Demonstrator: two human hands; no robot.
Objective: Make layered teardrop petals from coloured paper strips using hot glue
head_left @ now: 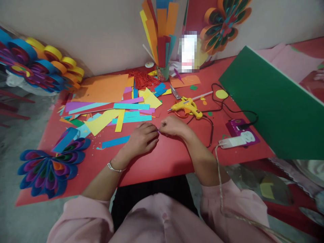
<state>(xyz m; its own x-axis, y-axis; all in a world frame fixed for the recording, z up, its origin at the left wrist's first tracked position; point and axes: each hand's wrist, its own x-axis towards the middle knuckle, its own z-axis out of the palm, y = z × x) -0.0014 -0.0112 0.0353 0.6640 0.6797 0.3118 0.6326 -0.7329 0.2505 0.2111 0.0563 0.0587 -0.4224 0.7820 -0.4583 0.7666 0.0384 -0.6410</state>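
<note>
My left hand (146,136) rests on the red tabletop with its fingers bent and close together. Beside it, my right hand (173,126) is closed in a pinch. A small piece of purple paper (158,131) shows between the fingertips of both hands; most of it is hidden. Just beyond my right hand lies a yellow hot glue gun (187,106) with a glue stick in its back, over a pair of scissors (175,92). A blue paper strip (115,141) lies by my left wrist.
Cut paper strips (131,106) and an orange sheet (101,87) cover the back left. A looped paper flower (52,165) sits at front left. A cup (163,72) holds paper strips. At right are a power strip (236,141), cords and a green board (275,108).
</note>
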